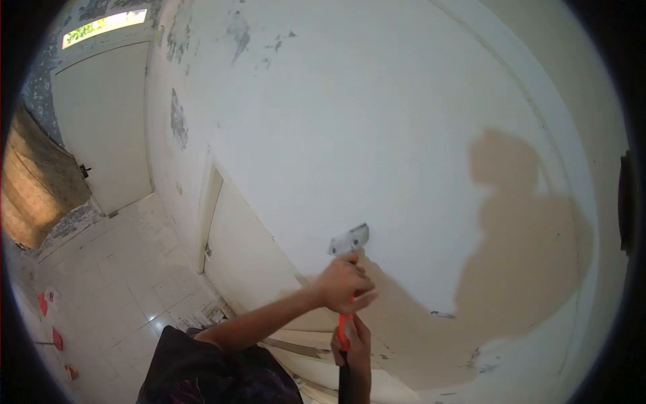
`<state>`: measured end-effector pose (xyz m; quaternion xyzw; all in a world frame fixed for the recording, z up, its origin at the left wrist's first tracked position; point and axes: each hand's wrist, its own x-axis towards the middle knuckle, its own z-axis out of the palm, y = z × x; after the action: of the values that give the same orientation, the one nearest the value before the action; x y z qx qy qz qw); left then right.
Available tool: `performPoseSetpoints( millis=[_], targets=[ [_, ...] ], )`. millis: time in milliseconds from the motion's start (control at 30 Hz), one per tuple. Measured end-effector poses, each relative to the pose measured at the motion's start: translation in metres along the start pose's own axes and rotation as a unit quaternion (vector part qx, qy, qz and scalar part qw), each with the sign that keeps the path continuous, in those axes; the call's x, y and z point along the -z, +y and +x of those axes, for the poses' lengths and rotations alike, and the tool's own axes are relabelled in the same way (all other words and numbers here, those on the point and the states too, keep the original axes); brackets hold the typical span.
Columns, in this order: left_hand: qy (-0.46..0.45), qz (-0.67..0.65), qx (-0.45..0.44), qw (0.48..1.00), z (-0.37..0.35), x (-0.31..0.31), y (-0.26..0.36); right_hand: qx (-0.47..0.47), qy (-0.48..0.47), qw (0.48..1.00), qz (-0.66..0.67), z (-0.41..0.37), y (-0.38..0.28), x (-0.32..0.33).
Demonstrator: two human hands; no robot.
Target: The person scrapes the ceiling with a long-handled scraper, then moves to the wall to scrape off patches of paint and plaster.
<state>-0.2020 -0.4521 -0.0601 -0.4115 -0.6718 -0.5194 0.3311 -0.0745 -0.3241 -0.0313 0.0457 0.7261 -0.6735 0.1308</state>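
**Operator:** Where's the long-handled scraper (350,240), and how is it gripped?

**Guide:** Its metal head is up at the white wall (377,135), to the right of the nearer door (245,249) in this view. Your left hand (344,283) is curled around the tool just below the head; your right hand (354,340) grasps it lower, by the orange section — two closed grips, one tool.

**Operator:** How should the stroke go?

**Guide:** I'd lay the blade low, let your left steer and your right push evenly. Tipped onto a corner, it could gouge the surface.

**Operator:** What's hard to make out?

**Guide:** Your left hand is blurred and hides part of the tool; its black lower end is cut off at the bottom. I can't tell whether the blade's edge touches the wall — and a shadow (518,262) dims the wall's right side.
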Motion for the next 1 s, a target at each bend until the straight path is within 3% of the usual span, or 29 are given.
performPoseSetpoints(
  millis=[100,333,467,600,1000],
  targets=[
    [-0.057,0.038,0.038,0.997,0.001,0.009,0.001,0.013,-0.009,0.999,0.027,-0.001,0.003,-0.006],
    [-0.053,0.000,-0.012,0.999,-0.007,-0.013,0.010,-0.013,0.034,0.999,0.032,-0.017,0.018,0.003],
    [-0.072,0.004,0.007,0.997,-0.008,-0.012,0.014,0.007,0.055,0.997,0.048,-0.019,0.026,-0.003],
    [-0.072,0.025,-0.003,0.997,-0.006,-0.011,0.010,-0.003,0.009,1.000,0.016,-0.012,0.023,0.008],
    [-0.074,0.016,0.016,0.997,-0.010,-0.013,0.011,-0.024,0.028,0.999,0.017,-0.014,0.028,0.006]
  ],
)
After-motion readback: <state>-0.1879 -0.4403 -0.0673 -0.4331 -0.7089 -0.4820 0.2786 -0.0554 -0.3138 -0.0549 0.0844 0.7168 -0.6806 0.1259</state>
